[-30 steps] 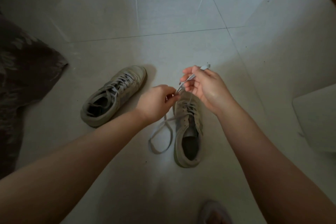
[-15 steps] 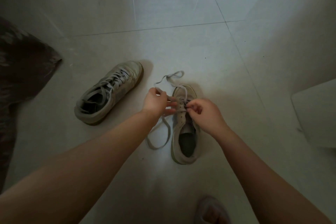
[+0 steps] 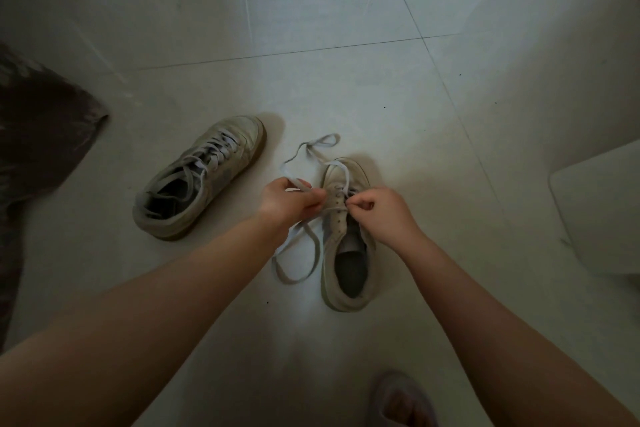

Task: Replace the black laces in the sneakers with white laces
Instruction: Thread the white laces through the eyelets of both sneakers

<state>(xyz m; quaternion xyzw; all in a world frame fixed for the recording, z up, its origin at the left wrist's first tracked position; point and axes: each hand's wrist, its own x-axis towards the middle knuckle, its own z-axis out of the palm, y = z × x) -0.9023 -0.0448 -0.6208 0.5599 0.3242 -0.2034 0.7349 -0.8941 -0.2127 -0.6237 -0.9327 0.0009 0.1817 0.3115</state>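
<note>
both hands work over the near sneaker [image 3: 346, 253], close together but not touching. left hand [image 3: 289, 201] has its fingers curled round a stretch of the white lace [image 3: 304, 239], gripping it just beside the sneaker's left flank. right hand [image 3: 381, 215] pinches the lace at the eyelet rows with thumb and forefinger, its other fingers folded in.

tiled floor [image 3: 346, 80] carries everything, pale and glossy, with grout lines crossing its far half. dark patterned fabric [image 3: 38, 149] lies along the floor's left edge. a pale flat slab [image 3: 602, 211], which i cannot identify, sits at the right edge.

far sneaker [image 3: 197, 180] rests left of the middle, well apart from the hands, toe pointing toward the far right; it is fully laced with a light lace, and its opening faces the near left.

near sneaker stands at the middle of the floor, toe away from the person, heel toward the near edge, its tongue and dark insole showing. only the eyelets nearest the toe look threaded.

white lace runs from those eyelets two ways: one end curls loosely on the floor beyond the toe, the other drops from the left hand into a loop on the floor beside the sneaker's left side.

a foot in a slipper [image 3: 401, 402] shows at the near edge.
</note>
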